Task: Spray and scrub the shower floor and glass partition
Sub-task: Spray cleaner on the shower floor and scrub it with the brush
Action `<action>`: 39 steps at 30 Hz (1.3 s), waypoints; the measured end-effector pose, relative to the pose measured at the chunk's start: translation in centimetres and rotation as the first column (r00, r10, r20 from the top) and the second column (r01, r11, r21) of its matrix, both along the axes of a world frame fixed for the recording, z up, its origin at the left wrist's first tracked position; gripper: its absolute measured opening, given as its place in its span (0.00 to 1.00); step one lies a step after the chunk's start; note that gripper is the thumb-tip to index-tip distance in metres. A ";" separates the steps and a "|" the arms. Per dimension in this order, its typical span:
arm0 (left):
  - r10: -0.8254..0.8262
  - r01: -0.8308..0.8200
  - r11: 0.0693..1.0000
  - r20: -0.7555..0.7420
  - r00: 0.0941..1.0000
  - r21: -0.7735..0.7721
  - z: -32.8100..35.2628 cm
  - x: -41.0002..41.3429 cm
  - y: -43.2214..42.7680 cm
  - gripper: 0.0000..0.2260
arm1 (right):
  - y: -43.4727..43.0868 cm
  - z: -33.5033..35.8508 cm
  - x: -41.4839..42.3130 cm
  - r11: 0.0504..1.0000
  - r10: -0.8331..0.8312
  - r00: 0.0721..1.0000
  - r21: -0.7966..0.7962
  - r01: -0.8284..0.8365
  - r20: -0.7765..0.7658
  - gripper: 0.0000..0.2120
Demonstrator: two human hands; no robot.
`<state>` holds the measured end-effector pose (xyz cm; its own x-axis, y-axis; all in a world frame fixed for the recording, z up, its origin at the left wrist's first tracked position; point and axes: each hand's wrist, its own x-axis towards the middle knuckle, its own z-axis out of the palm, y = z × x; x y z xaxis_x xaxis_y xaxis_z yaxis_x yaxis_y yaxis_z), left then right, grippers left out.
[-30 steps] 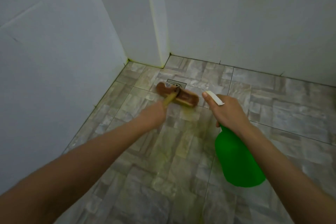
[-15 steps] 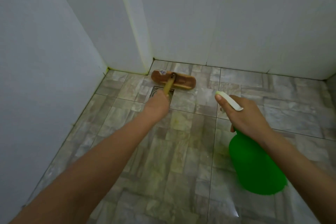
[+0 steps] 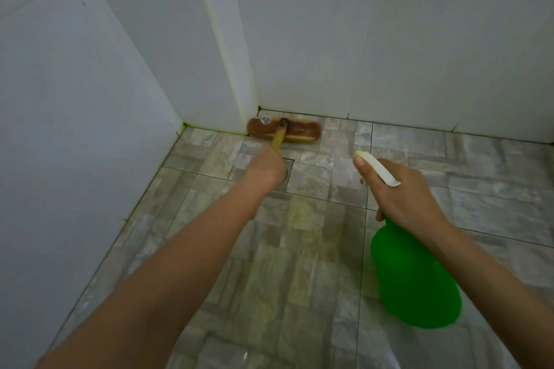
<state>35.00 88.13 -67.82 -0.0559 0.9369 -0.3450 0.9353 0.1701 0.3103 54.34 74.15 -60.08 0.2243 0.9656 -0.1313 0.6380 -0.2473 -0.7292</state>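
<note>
My left hand (image 3: 266, 169) grips the yellow handle of a brown wooden scrub brush (image 3: 299, 131). The brush head lies flat on the grey tiled floor (image 3: 299, 249), pushed against the foot of the back wall beside the corner pillar. My right hand (image 3: 398, 198) holds a green spray bottle (image 3: 415, 281) by its neck, with the white trigger head (image 3: 377, 169) pointing forward and left, above the floor. The square floor drain (image 3: 288, 172) is partly hidden behind my left hand.
White tiled walls (image 3: 389, 39) close in the floor on the left and at the back. A white pillar (image 3: 221, 48) juts out at the back corner. Yellowish streaks mark the tiles in the middle of the floor.
My left hand pushed the brush forward, from over the drain to the foot of the back wall. My right hand with the bottle stayed beside it.
</note>
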 end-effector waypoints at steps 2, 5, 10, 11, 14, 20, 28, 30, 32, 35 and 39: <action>-0.057 0.057 0.998 -0.020 0.998 -0.016 -0.8 0.2 -2.8 0.10 | -0.2 -0.2 0.5 1.000 -0.029 0.999 0.004 0.029 -0.016 0.31; -0.095 0.095 0.995 -0.031 0.995 -0.024 -0.3 -0.4 -4.2 0.11 | -0.5 -0.1 1.1 0.999 -0.038 0.999 -0.001 0.038 -0.005 0.29; -0.049 0.051 0.998 0.095 0.994 -0.022 2.3 0.6 4.8 0.29 | -0.6 -0.1 1.2 1.000 -0.023 1.000 -0.019 0.023 0.005 0.29; -0.076 0.079 0.997 0.113 0.991 -0.023 2.5 1.5 5.7 0.32 | -0.7 -0.2 1.3 0.999 -0.031 1.000 -0.016 0.031 -0.001 0.29; -0.114 0.111 0.992 0.040 0.993 0.066 1.5 3.2 3.8 0.28 | -1.4 -0.5 1.8 0.999 -0.043 0.999 -0.007 0.043 -0.020 0.29; -0.174 0.168 0.984 -0.138 0.975 -0.054 0.3 2.2 -1.1 0.16 | -1.8 -0.2 2.4 0.999 -0.028 0.999 -0.020 0.028 0.019 0.30; -0.107 0.105 0.994 0.070 0.992 0.022 2.0 3.4 0.6 0.25 | -2.6 -0.2 4.0 0.995 -0.105 0.995 -0.004 0.105 0.002 0.30; -0.157 0.158 0.987 0.033 0.987 -0.031 0.4 2.7 -3.5 0.14 | -3.1 -0.3 4.5 0.992 -0.126 0.992 -0.009 0.126 0.004 0.30; -0.219 0.214 0.973 -0.048 0.975 -0.085 0.3 2.3 -4.2 0.13 | -3.0 -0.1 4.9 0.991 -0.135 0.991 0.001 0.135 0.016 0.30; -0.215 0.209 0.974 -0.067 0.974 -0.085 2.8 2.9 1.5 0.21 | -2.7 0.3 5.0 0.991 -0.134 0.991 0.009 0.134 0.026 0.30; -0.199 0.194 0.977 -0.055 0.978 -0.086 3.1 4.3 4.9 0.34 | -3.1 0.3 5.7 0.987 -0.155 0.988 0.056 0.154 0.018 0.31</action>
<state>39.28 93.01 -64.68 0.1030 0.9012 -0.4210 0.9700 0.0026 0.2429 60.07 71.04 -59.76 0.3735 0.9247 -0.0730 0.6112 -0.3045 -0.7305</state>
